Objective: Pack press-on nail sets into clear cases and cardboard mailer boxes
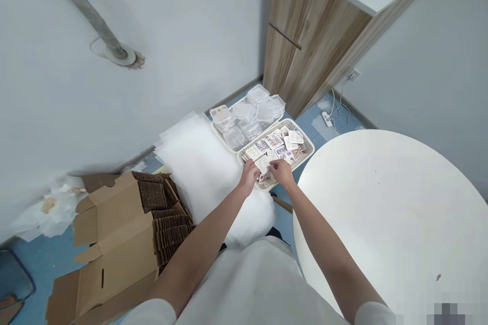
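A cream plastic basket (308, 148) holds several small printed cards (284, 152), some with text and some with coloured pictures. At its near edge, my left hand (249, 177) has its fingers closed on the left side of a white printed card (263, 163). My right hand (282, 171) pinches the same card from the right. Fingertips partly cover the card's edges. Just behind stands a second white basket (219, 136), heaped with clear plastic boxes (247, 117).
Left of the baskets lies a stack of white sheets (202, 162). Flattened cardboard boxes (122, 233) lie farther left. A round white table (392, 213) is on my right. Behind are a wood-grain cabinet (316, 25) and a power strip (327, 119) with cables.
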The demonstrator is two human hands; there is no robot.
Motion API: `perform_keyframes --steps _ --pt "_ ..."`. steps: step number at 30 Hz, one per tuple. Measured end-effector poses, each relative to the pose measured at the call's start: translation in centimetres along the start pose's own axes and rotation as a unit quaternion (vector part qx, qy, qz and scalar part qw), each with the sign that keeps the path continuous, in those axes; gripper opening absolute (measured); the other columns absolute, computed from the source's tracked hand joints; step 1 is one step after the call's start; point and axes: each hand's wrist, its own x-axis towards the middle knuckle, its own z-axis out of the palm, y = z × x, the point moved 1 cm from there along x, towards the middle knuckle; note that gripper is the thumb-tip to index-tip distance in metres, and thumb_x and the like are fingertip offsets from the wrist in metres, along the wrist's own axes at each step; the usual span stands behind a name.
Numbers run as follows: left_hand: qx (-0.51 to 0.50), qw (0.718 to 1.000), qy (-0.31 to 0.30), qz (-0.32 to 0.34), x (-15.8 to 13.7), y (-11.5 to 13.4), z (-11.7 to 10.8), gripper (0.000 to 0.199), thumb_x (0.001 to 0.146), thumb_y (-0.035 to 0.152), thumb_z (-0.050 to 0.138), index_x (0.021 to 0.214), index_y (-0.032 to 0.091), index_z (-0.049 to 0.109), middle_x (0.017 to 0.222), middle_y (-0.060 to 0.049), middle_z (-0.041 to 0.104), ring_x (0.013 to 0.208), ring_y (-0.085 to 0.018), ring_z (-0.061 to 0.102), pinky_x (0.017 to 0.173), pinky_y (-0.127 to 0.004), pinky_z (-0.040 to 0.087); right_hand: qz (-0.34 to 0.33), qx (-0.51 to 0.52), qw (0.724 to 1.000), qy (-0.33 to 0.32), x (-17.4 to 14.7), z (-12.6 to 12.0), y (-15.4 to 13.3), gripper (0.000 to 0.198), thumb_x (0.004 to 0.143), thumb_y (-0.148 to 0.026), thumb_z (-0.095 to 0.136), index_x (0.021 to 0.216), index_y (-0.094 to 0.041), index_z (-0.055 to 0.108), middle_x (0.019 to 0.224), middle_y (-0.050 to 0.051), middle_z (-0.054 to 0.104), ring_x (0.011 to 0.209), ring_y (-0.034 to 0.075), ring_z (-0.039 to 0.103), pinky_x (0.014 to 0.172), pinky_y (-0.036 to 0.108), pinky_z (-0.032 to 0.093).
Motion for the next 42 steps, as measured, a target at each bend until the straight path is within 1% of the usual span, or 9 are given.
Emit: perform_keyframes --steps 3,7,10,14,19,23,28,34,42 --pt "0.015 1.000 -0.004 0.008 -0.4 -0.1 -0.2 0.057 0.068 0.018 0.047 0.124 0.023 0.033 0.134 -0.005 0.037 0.114 -0.016 0.045 0.081 -0.023 0.044 0.057 0.086 0.995 -0.005 -0.4 -0.2 0.2 0.013 0.063 -0.026 0.058 0.073 -0.017 0.059 0.070 0.002 0.061 0.064 0.015 0.057 0.064 0.030 0.046" --pt "-0.018 0.999 -0.011 0.047 -2.2 0.6 -0.3 0.062 0.070 0.015 0.048 0.127 0.023 0.028 0.141 -0.006 0.023 0.122 -0.019 0.036 0.085 -0.025 0.042 0.094 0.236 0.967 0.013 -2.7 -0.4 -0.8 0.030 0.058 -0.027 0.062 0.085 -0.018 0.053 0.064 -0.003 0.057 0.058 0.012 0.056 0.058 0.028 0.048" --pt "-0.009 0.995 -0.020 0.101 -4.1 1.2 -0.3 0.054 0.072 0.015 0.048 0.124 0.021 0.035 0.136 -0.008 0.034 0.122 -0.020 0.036 0.088 -0.028 0.040 0.088 0.344 0.935 0.006 -5.4 -0.7 -2.2 0.026 0.059 -0.028 0.062 0.080 -0.017 0.052 0.065 -0.003 0.056 0.059 0.011 0.057 0.062 0.028 0.049" --pt "0.124 0.971 0.001 0.205 -7.4 1.4 -0.4 0.039 0.071 0.021 0.054 0.110 0.020 0.050 0.120 -0.008 0.048 0.115 -0.021 0.043 0.091 -0.033 0.038 0.073 0.395 0.913 0.065 -9.7 -1.3 -3.5 0.022 0.061 -0.029 0.060 0.078 -0.018 0.051 0.071 -0.002 0.058 0.063 0.011 0.058 0.065 0.028 0.049" --pt "0.260 0.916 -0.097 0.291 -11.9 0.3 0.5 0.032 0.072 0.024 0.055 0.104 0.019 0.058 0.111 -0.008 0.053 0.111 -0.022 0.044 0.098 -0.036 0.032 0.068 0.349 0.918 0.176 -14.9 -1.6 -3.5 0.019 0.064 -0.028 0.057 0.078 -0.019 0.048 0.072 0.000 0.059 0.061 0.011 0.056 0.059 0.026 0.047" --pt "0.252 0.918 -0.179 0.248 -14.8 -0.8 1.6 0.039 0.076 0.033 0.052 0.113 0.020 0.053 0.116 -0.008 0.052 0.111 -0.023 0.045 0.096 -0.037 0.033 0.029 0.289 0.932 0.218 -19.0 -2.2 -3.7 0.015 0.069 -0.030 0.052 0.078 -0.020 0.046 0.073 0.000 0.058 0.060 0.011 0.053 0.057 0.025 0.045" --pt "0.184 0.919 -0.289 0.196 -16.8 -1.5 3.6 0.039 0.081 0.040 0.044 0.111 0.017 0.053 0.107 -0.008 0.059 0.096 -0.020 0.055 0.084 -0.031 0.042 -0.066 0.175 0.946 0.263 -23.2 -3.6 -4.0 0.020 0.071 -0.027 0.052 0.090 -0.021 0.049 0.096 0.005 0.055 0.080 0.015 0.053 0.069 0.029 0.045" --pt "0.213 0.908 -0.302 0.197 -17.1 -3.3 6.8 0.030 0.081 0.042 0.042 0.080 0.016 0.058 0.078 -0.004 0.061 0.079 -0.016 0.057 0.074 -0.028 0.045 -0.094 0.058 0.949 0.295 -27.0 -5.6 -1.7 0.037 0.068 -0.022 0.055 0.104 -0.025 0.052 0.108 0.007 0.047 0.105 0.022 0.043 0.085 0.038 0.039" --pt "0.207 0.901 -0.360 0.128 -18.3 -5.7 11.3 0.030 0.078 0.044 0.046 0.077 0.016 0.058 0.081 -0.003 0.061 0.077 -0.014 0.058 0.071 -0.028 0.049 -0.060 0.021 0.930 0.361 -31.0 -9.0 3.5 0.045 0.068 -0.027 0.058 0.113 -0.030 0.050 0.122 0.007 0.038 0.114 0.027 0.036 0.093 0.046 0.030"
